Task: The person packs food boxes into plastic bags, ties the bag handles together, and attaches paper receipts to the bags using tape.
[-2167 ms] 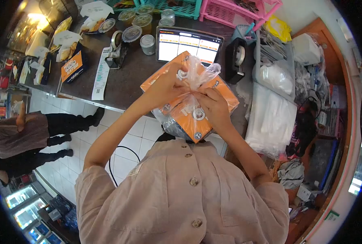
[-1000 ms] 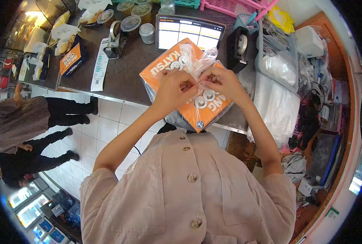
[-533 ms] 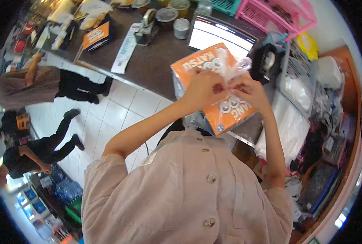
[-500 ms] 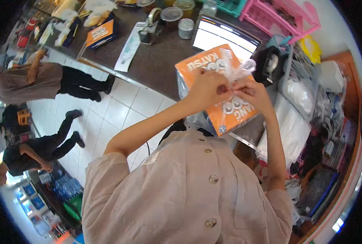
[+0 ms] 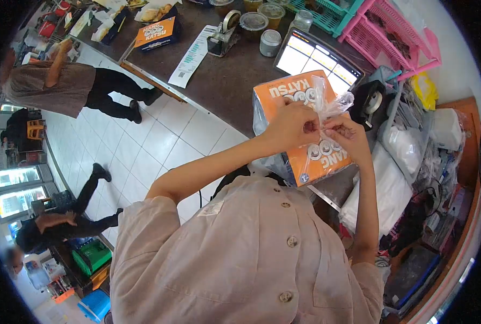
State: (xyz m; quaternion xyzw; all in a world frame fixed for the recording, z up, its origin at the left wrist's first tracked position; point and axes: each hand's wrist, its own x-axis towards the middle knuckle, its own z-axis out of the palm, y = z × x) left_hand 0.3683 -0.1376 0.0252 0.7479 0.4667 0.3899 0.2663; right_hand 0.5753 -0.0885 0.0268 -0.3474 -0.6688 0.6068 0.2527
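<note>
bagged box (image 5: 313, 164) and desk (image 5: 224, 81) shifted in the head view since the earlier frames as the camera turned; a person in black (image 5: 62, 227) at the lower left also changed stride. both hands stayed at the bag's gathered neck.

box: orange top, dark sides, printed "mang" and "katsu", inside a clear plastic bag (image 5: 335, 103), at the near edge of the desk, just in front of the lit tablet (image 5: 319, 56).

left hand (image 5: 294, 127): narrow, fingertips pinching the bag below its loose upper part. right hand (image 5: 349, 136): also narrow, pinching the bag beside the left fingertips. both lay over the box top.

right of the tablet: black tape dispenser (image 5: 370, 103), then a stack of plastic bags (image 5: 394, 189). left of it: silver-topped container (image 5: 270, 43), lidded cup (image 5: 253, 21), small tape dispenser (image 5: 219, 46), printed slip (image 5: 193, 59), and an open orange-and-navy box (image 5: 157, 33). behind: teal basket (image 5: 332, 16) and pink basket (image 5: 383, 40). second person (image 5: 54, 86) stood beyond the desk's left part.
</note>
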